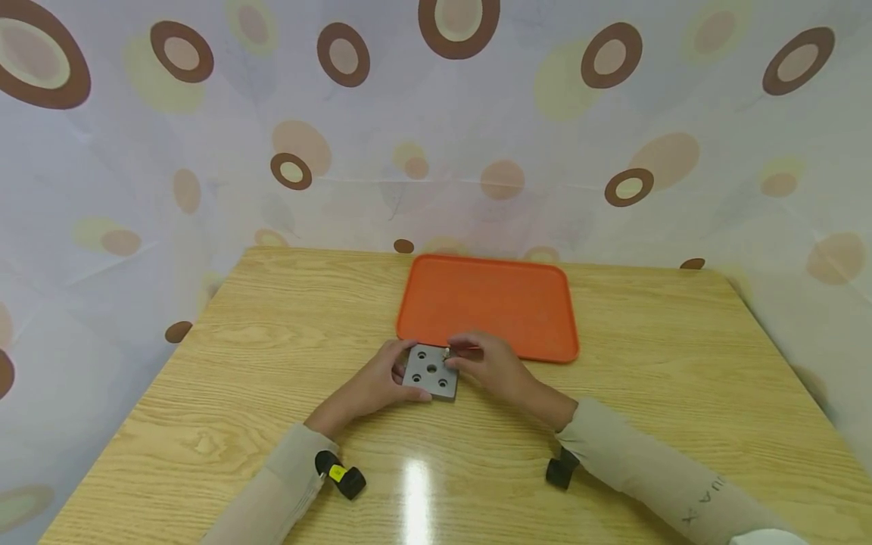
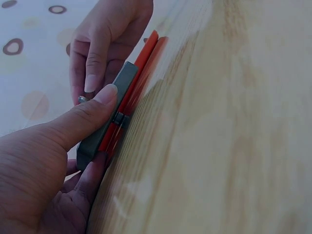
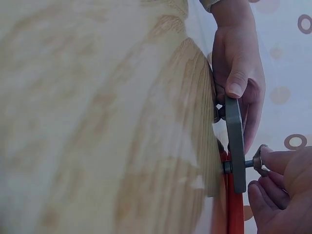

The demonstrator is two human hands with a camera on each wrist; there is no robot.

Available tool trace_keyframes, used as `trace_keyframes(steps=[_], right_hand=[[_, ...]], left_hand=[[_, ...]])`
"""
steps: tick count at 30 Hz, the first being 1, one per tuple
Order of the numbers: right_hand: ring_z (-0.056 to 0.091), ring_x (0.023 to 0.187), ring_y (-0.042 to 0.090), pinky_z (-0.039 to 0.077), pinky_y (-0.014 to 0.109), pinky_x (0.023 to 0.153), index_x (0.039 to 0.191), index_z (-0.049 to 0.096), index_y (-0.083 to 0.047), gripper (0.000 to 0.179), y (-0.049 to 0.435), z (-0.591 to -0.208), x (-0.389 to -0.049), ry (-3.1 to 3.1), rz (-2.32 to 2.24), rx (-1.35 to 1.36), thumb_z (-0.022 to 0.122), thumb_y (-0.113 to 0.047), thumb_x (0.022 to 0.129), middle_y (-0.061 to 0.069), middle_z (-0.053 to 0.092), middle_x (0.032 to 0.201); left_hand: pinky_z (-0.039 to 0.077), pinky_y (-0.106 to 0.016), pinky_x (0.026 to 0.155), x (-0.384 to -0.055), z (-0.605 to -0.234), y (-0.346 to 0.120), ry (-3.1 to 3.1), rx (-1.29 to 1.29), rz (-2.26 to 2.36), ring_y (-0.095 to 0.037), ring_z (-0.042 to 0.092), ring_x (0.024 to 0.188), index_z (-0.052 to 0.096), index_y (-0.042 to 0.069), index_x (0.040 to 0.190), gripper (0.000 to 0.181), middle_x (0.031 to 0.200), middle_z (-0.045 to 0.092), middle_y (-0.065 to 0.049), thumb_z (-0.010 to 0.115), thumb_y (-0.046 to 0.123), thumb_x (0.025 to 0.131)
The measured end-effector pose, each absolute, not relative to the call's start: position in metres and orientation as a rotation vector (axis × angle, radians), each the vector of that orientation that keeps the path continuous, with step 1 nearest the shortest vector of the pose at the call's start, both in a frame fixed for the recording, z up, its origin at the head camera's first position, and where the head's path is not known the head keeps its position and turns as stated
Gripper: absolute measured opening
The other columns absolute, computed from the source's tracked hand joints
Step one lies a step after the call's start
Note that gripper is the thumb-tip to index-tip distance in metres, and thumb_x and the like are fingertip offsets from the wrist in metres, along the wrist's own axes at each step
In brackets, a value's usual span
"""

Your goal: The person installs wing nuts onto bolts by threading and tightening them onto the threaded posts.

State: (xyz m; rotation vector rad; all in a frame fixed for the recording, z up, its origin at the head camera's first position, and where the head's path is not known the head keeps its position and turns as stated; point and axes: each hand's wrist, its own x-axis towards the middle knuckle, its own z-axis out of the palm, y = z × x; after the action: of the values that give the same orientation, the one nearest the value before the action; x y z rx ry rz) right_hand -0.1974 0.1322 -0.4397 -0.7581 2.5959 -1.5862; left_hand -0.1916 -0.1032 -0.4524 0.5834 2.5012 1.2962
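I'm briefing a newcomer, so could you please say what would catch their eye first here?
The bright orange tray would likely stand out first, toward the far edge of the table. At its near side, the left hand grips a grey plate while the right hand pinches a small screw at one corner. Behind, brown-ringed ovals pattern the pale backdrop.

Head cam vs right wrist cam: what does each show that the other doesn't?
Only head: the upper face of the grey plate with its open holes, and the flat inside of the orange tray.
Only right wrist: the threaded shank of the metal fastener, and dark feet under the plate.
Both: the left hand gripping the plate, the right hand pinching the fastener, the wooden table.
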Motion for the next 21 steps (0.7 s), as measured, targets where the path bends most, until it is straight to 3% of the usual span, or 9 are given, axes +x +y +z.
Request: trace_keyframes(steps=[21], right_hand=[[0.06, 0.091, 0.008, 0.048, 0.027, 0.08, 0.099, 0.069, -0.012, 0.011, 0.1395, -0.4388, -0.1958, 2.716, -1.508, -0.681, 0.063, -0.013, 0.089, -0.005, 0.066, 0.096]], left_hand=[[0.046, -0.029, 0.076, -0.1918, -0.4523, -0.1032, 2.482, 0.582, 1.318, -0.016, 0.049, 0.089, 0.03, 0.016, 0.144, 0.094, 0.119, 0.039, -0.001, 0.08, 0.044, 0.069]])
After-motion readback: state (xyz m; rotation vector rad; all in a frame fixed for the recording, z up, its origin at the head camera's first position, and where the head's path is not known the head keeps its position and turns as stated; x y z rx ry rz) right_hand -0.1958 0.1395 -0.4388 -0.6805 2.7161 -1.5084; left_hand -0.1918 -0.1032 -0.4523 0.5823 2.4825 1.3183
